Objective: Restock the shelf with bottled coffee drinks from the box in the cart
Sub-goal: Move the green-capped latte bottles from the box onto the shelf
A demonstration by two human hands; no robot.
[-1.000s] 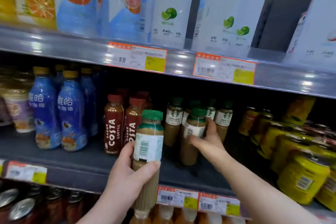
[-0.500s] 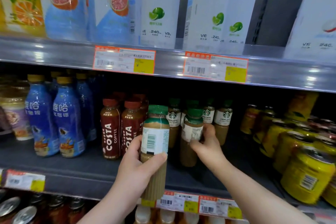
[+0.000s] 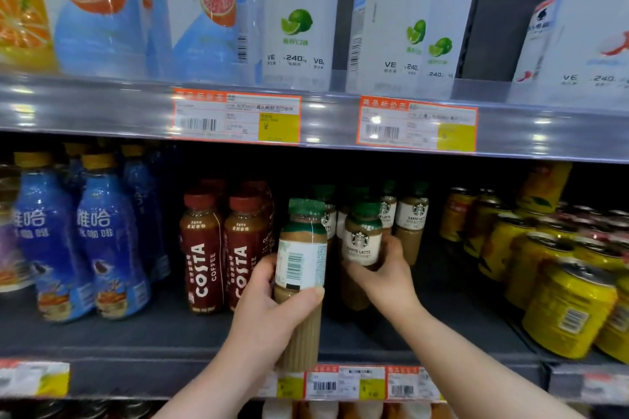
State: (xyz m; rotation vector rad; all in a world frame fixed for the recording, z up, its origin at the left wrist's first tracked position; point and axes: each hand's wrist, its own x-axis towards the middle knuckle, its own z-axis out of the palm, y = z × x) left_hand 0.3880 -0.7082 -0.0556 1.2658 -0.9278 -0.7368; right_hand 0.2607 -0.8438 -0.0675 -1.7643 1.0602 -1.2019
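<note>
My left hand grips a green-capped coffee bottle upright, barcode side toward me, in front of the middle shelf. My right hand holds a second Starbucks latte bottle standing on that shelf, its logo facing out. Behind it stand several more Starbucks bottles in rows. The box and the cart are out of view.
Red Costa coffee bottles stand just left of my held bottle, blue bottles farther left. Yellow cans fill the shelf's right side. Tall white drink cartons line the shelf above. Price tags run along the shelf edge.
Both hands have moved a little deeper toward the shelf. The bottle in my right hand has turned so its logo faces out. My left hand still carries its bottle.
</note>
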